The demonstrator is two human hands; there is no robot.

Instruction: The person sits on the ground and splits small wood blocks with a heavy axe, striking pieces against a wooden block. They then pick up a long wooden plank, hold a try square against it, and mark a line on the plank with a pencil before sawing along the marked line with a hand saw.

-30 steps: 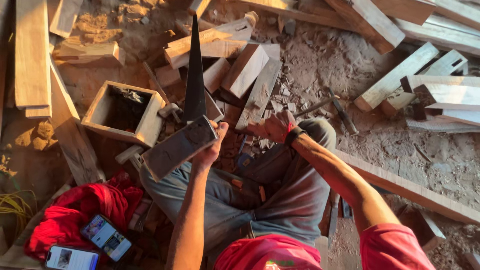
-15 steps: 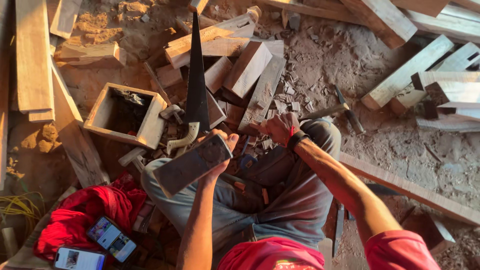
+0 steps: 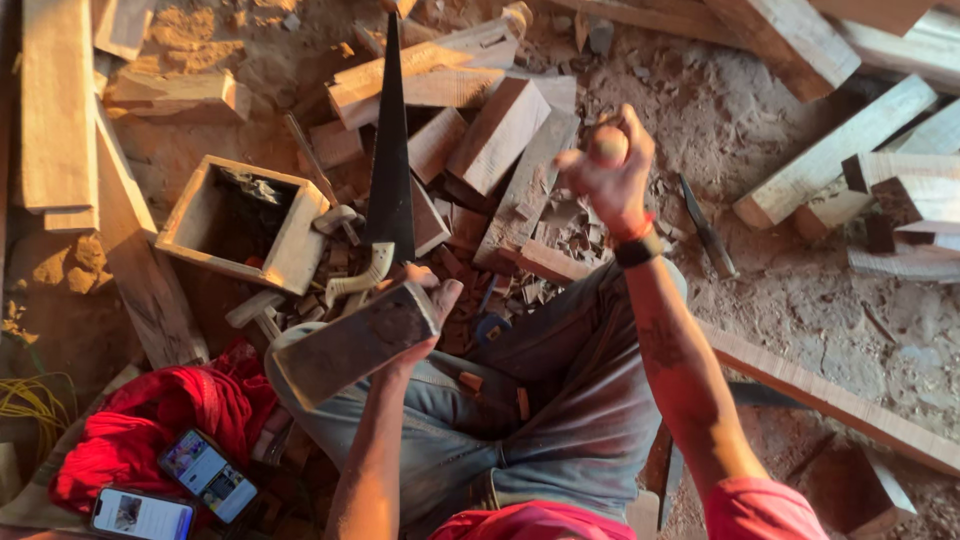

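One chunky wooden block (image 3: 352, 343) was being held up over the lap, gripped from underneath by the left hand (image 3: 420, 318) with the thumb hooked over its top corner. Pretty rough piece tbh: a long rectangular offcut, tilted down to the left, broad face dark, grimy and scuffed, with the cut end at the lower left looking paler. The right hand (image 3: 606, 170) was raised well apart from it and closed into a fist around something small and rounded, what exactly couldn't be made out. A handsaw (image 3: 389, 165) with a pale handle was lying just beyond the block on the sawdust floor, next to an open wooden box (image 3: 295, 250). Two phones (image 3: 175, 490) were seen on a red cloth (image 3: 150, 420) at the lower left
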